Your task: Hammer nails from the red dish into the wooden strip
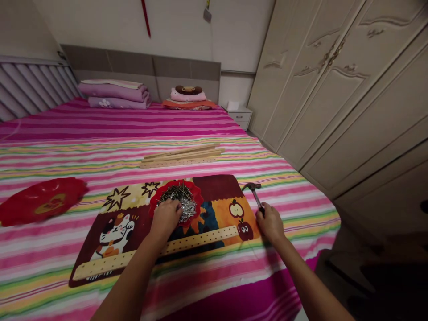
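Observation:
My left hand reaches over the near side of a red scalloped bowl full of loose metal nails. Its fingers are curled together against the nails, and whatever is between the fingertips is hidden. The fingers of my right hand wrap round the dark handle of a claw hammer, its head pointing away from me beside the mat. A light wooden strip with rows of dark dots lies across the patterned mat, passing behind my left forearm.
The mat lies on a striped bedspread. Beyond it are several wooden strips in a loose pile. A red tray is at the left. Folded bedding stands by the headboard; a wardrobe lines the right side.

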Demonstrator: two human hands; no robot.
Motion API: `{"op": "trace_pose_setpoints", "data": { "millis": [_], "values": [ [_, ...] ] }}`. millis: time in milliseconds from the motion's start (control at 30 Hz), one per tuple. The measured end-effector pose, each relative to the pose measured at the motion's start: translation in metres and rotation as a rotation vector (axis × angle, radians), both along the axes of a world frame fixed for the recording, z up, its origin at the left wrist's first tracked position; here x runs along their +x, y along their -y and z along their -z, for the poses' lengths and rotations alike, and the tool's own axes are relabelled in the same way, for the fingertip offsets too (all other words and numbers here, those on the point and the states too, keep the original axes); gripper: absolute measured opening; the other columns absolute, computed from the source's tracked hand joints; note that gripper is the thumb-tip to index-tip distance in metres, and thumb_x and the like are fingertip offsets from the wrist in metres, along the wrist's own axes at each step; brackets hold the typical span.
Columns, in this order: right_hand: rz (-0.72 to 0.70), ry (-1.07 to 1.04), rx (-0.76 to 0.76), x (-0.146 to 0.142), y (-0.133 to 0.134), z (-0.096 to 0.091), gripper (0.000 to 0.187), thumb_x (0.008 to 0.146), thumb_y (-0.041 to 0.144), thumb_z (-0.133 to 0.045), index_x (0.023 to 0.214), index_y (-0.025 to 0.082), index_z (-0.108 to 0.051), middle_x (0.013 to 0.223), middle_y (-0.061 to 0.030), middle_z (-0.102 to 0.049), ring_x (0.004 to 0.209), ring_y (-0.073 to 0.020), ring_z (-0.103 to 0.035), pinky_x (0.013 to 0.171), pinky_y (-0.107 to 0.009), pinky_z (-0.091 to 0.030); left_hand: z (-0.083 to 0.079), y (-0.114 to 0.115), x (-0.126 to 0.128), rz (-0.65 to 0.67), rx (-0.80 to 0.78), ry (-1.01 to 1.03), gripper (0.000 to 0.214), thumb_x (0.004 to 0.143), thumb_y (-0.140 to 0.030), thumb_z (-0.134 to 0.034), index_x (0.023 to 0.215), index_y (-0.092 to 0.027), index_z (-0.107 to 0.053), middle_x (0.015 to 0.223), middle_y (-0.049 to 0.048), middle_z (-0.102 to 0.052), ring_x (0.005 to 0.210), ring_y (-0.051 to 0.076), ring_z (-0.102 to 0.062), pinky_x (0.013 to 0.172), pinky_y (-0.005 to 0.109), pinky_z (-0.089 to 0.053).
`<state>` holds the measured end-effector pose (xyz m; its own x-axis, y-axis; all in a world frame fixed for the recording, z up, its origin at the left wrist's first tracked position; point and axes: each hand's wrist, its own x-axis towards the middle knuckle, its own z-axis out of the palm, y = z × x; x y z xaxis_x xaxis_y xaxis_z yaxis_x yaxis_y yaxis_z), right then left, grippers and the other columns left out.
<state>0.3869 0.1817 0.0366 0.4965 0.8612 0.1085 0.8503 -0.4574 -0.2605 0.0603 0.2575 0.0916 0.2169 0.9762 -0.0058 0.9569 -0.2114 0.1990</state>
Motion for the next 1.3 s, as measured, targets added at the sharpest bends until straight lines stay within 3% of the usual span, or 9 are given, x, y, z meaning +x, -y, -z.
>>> {"op": "trace_pose_setpoints", "data": {
  "millis": [200, 433, 633, 700, 833, 900, 1033, 1200, 1300],
  "values": [
    [0.025, -0.003, -0.137, 0.0, -0.014, -0.008, 0.024, 0.085, 0.029, -0.045, 0.096, 0.013, -0.061, 0.085, -0.013, -0.068, 0.075, -0.0236, -0.063, 0.058, -0.029, -0.036, 0.0, -0.001, -0.003, -0.047, -0.012, 0.131, 0.011, 0.078, -0.023, -0.05, 0.074, -0.019, -0.059, 0.082, 0.0037, -0.061, 0.082, 0.017, -0.055, 0.07, 0.026, -0.037],
    [0.073, 0.062, -0.163, -0.019, -0.011, -0.003, 0.026, 0.089, 0.029, -0.038, 0.1, 0.013, -0.056, 0.087, -0.014, -0.067, 0.082, -0.0245, -0.064, 0.063, -0.03, -0.04, -0.006, 0.003, -0.013, -0.188, -0.027, 0.433, 0.013, 0.074, -0.028, -0.049, 0.072, -0.021, -0.059, 0.076, -0.0005, -0.061, 0.072, 0.014, -0.056, 0.067, 0.024, -0.039],
    [0.082, 0.101, -0.17, -0.022, -0.011, -0.002, 0.026, 0.09, 0.03, -0.037, 0.099, 0.013, -0.055, 0.087, -0.0137, -0.066, 0.082, -0.0249, -0.065, 0.063, -0.03, -0.042, -0.002, 0.003, -0.023, -0.242, 0.028, 0.566, 0.021, 0.071, -0.037, -0.047, 0.071, -0.023, -0.062, 0.068, -0.0024, -0.063, 0.065, 0.015, -0.056, 0.063, 0.024, -0.04],
    [0.084, 0.105, -0.168, -0.023, -0.011, -0.003, 0.026, 0.09, 0.03, -0.037, 0.099, 0.013, -0.055, 0.086, -0.0135, -0.066, 0.082, -0.0249, -0.065, 0.062, -0.03, -0.041, -0.002, 0.005, -0.025, -0.262, 0.025, 0.624, 0.023, 0.07, -0.039, -0.048, 0.076, -0.022, -0.064, 0.066, -0.0024, -0.063, 0.063, 0.015, -0.056, 0.062, 0.024, -0.041],
    [0.092, 0.108, -0.165, -0.024, -0.01, -0.004, 0.025, 0.09, 0.029, -0.039, 0.099, 0.012, -0.056, 0.086, -0.0131, -0.066, 0.081, -0.0242, -0.064, 0.063, -0.029, -0.042, -0.005, 0.016, -0.026, -0.212, 0.015, 0.758, 0.044, 0.07, -0.039, -0.051, 0.11, -0.022, -0.059, 0.065, -0.0045, -0.061, 0.058, 0.013, -0.054, 0.061, 0.023, -0.043],
    [0.099, 0.113, -0.165, -0.024, -0.01, -0.004, 0.025, 0.091, 0.028, -0.039, 0.1, 0.012, -0.056, 0.087, -0.0129, -0.066, 0.082, -0.023, -0.064, 0.064, -0.03, -0.042, -0.007, 0.024, -0.024, -0.183, 0.001, 0.783, 0.045, 0.072, -0.041, -0.051, 0.112, -0.023, -0.059, 0.069, -0.0038, -0.064, 0.062, 0.013, -0.056, 0.063, 0.024, -0.044],
    [0.116, 0.125, -0.173, -0.023, -0.01, -0.001, 0.025, 0.092, 0.031, -0.043, 0.102, 0.012, -0.056, 0.09, -0.0078, -0.064, 0.081, -0.0183, -0.062, 0.069, -0.032, -0.046, -0.011, 0.036, -0.016, -0.145, -0.172, 0.914, 0.036, 0.067, -0.047, -0.059, 0.09, -0.021, -0.068, 0.079, 0.001, -0.069, 0.073, 0.016, -0.062, 0.068, 0.026, -0.049],
    [0.134, 0.133, -0.177, -0.021, -0.012, 0.002, 0.026, 0.091, 0.035, -0.049, 0.104, 0.014, -0.057, 0.094, -0.0042, -0.062, 0.081, -0.0163, -0.061, 0.073, -0.035, -0.05, -0.015, 0.045, 0.003, -0.03, -0.448, 1.202, 0.042, 0.05, -0.04, -0.076, 0.084, -0.017, -0.068, 0.079, 0.0049, -0.071, 0.076, 0.019, -0.065, 0.073, 0.031, -0.053],
    [0.136, 0.131, -0.171, -0.02, -0.012, 0.003, 0.026, 0.091, 0.035, -0.049, 0.105, 0.014, -0.057, 0.095, -0.0044, -0.062, 0.082, -0.0164, -0.061, 0.073, -0.036, -0.05, -0.016, 0.054, 0.019, -0.031, -0.551, 1.262, 0.038, 0.055, -0.041, -0.073, 0.085, -0.018, -0.068, 0.079, 0.0048, -0.071, 0.076, 0.018, -0.066, 0.073, 0.031, -0.054]
  ]
}}
